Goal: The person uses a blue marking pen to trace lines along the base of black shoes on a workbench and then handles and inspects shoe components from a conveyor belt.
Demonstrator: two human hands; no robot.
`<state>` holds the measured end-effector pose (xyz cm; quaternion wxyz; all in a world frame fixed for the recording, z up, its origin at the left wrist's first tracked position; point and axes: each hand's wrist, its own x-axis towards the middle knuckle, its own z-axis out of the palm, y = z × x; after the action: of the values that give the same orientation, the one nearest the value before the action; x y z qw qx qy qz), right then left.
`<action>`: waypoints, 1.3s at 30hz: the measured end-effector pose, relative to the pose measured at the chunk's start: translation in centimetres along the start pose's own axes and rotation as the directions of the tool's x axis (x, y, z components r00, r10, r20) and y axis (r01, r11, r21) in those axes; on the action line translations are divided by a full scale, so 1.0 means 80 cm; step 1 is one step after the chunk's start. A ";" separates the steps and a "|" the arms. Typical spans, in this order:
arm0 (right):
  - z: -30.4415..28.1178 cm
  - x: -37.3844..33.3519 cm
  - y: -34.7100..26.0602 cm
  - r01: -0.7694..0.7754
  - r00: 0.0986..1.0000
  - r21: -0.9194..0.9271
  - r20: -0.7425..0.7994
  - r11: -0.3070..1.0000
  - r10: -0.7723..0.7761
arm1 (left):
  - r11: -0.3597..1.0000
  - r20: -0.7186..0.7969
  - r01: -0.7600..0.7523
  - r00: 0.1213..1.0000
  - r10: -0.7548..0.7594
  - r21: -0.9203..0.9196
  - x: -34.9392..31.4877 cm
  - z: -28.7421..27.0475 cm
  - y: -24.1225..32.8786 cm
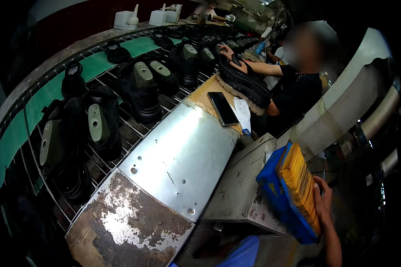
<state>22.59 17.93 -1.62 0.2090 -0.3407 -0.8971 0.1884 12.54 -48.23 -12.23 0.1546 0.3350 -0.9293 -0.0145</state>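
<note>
At the lower right, my right hand (324, 200) is closed at the edge of a thick block, with its fingers partly hidden. The block has a yellow ribbed face (298, 178) and a blue body (278, 191), and it stands tilted beside a grey metal box (240, 191). My left hand does not show. Black shoes with green lasts in them (143, 74) stand in rows on a wire rack at the left; a nearer pair (98, 122) sits close to the metal table.
A sheet-metal table (182, 151) with a rusty near part runs through the middle. On its far end lie a phone (223, 109) and a white cloth (242, 113). Beyond it a co-worker (298, 84) holds a black thick-soled shoe (243, 84). A pale curved machine arm (343, 98) rises at right.
</note>
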 end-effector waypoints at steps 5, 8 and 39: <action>0.003 0.002 0.000 0.036 0.999 -0.011 -0.002 0.999 -0.036 | 0.995 0.042 0.069 0.997 -0.066 -0.077 0.001 -0.004 0.005; -0.004 -0.001 -0.005 0.040 0.999 -0.030 -0.008 0.999 -0.040 | 0.986 0.078 0.102 0.993 -0.092 -0.134 0.002 -0.004 0.009; 0.241 -0.317 -0.260 0.336 0.679 0.755 0.220 0.563 -0.701 | 0.355 -0.089 -0.163 0.972 0.216 -0.921 -0.004 -0.015 0.025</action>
<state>19.07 -17.83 -14.08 0.1233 0.1094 -0.8503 0.4999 11.90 -46.36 -10.89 0.2930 0.0824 -0.7987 -0.5191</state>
